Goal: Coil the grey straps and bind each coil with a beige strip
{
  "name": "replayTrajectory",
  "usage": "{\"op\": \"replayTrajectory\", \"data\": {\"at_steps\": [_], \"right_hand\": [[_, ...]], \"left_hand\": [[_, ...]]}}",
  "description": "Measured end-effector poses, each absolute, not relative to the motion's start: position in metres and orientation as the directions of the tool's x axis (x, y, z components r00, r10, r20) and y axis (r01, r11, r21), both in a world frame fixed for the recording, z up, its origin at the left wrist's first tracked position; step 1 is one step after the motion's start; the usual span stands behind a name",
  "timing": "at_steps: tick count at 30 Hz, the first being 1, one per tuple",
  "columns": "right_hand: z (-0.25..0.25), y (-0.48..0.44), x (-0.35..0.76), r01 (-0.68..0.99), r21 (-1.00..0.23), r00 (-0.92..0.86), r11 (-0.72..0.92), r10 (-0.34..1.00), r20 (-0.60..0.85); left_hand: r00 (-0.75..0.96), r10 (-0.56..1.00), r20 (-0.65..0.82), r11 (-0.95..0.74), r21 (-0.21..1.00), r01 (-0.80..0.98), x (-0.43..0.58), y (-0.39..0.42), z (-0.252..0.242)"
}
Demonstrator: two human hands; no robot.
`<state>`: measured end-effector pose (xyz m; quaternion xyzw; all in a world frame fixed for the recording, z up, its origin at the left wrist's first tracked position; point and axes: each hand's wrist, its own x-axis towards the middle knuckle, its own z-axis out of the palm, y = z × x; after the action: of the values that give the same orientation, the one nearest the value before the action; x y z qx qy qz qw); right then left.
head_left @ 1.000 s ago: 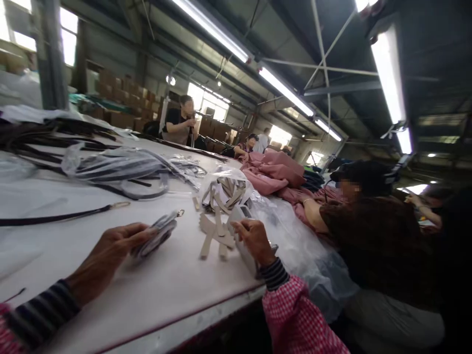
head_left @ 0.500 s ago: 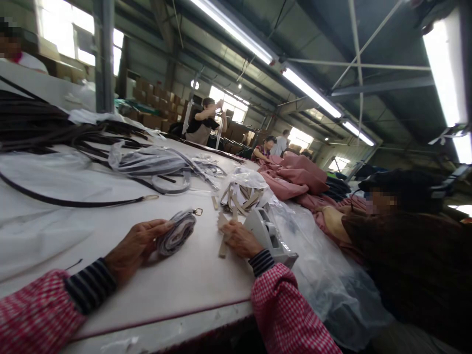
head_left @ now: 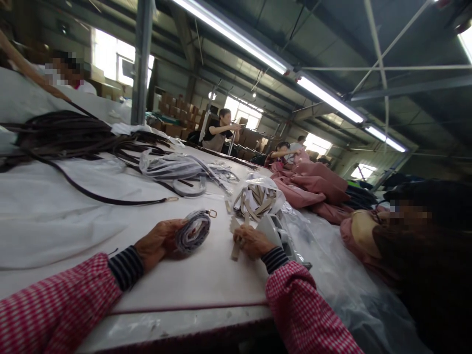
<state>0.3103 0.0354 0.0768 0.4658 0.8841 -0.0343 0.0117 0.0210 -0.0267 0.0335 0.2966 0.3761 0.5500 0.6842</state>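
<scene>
Since a second ago, the coiled grey strap in clear plastic wrap has been turned from edge-on to show its spiral side, and the right hand has shifted from in front of the grey plastic tape dispenser onto some loose, flat beige strips. Broad and white, the tabletop has clear plastic sheeting along its right side and a heap of dusty-pink cloth beyond. Over at far left lies a pile of long dark brown straps. Nearer the middle I see a looped, plastic-wrapped strap bundle, then a clear plastic bag packed with similar strips. The dispenser stands just right of the right hand, whose fingers bunch together over the loose strips; whether they clamp one, I cannot tell. The left hand has the coil clamped between thumb and fingers, left of those strips, with a small gold-coloured metal ring jutting from its upper right.
</scene>
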Motion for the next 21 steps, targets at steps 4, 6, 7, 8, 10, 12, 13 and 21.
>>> {"op": "replayTrajectory", "data": {"at_steps": [4, 6, 7, 8, 10, 12, 13, 21], "right_hand": [[0.082, 0.042, 0.311, 0.809, -0.02, -0.585, 0.588, 0.801, -0.128], [0.086, 0.047, 0.308, 0.801, -0.005, -0.592, 0.598, 0.791, -0.153], [0.088, 0.049, 0.305, 0.797, 0.0, -0.595, 0.604, 0.786, -0.167], [0.09, 0.051, 0.303, 0.794, 0.004, -0.597, 0.608, 0.781, -0.183], [0.093, 0.056, 0.299, 0.792, 0.008, -0.594, 0.61, 0.774, -0.219], [0.094, 0.059, 0.297, 0.802, 0.003, -0.578, 0.597, 0.778, -0.246], [0.094, 0.06, 0.297, 0.811, -0.004, -0.568, 0.586, 0.784, -0.25], [0.107, 0.035, 0.294, 0.779, -0.321, -0.568, 0.539, 0.823, 0.001]], "left_hand": [[0.158, 0.971, -0.18, 0.238, 0.802, -0.548, 0.021, -0.025, 0.033], [0.175, 0.969, -0.174, 0.243, 0.794, -0.557, 0.021, -0.025, 0.033], [0.182, 0.968, -0.175, 0.248, 0.791, -0.56, 0.021, -0.025, 0.033], [0.187, 0.966, -0.177, 0.253, 0.788, -0.562, 0.021, -0.026, 0.033], [0.184, 0.965, -0.186, 0.259, 0.782, -0.567, 0.02, -0.027, 0.034], [0.179, 0.965, -0.19, 0.26, 0.779, -0.571, 0.02, -0.027, 0.035], [0.18, 0.965, -0.189, 0.259, 0.778, -0.572, 0.019, -0.027, 0.035], [0.184, 0.975, -0.123, 0.207, 0.802, -0.561, 0.023, -0.022, 0.031]]}}
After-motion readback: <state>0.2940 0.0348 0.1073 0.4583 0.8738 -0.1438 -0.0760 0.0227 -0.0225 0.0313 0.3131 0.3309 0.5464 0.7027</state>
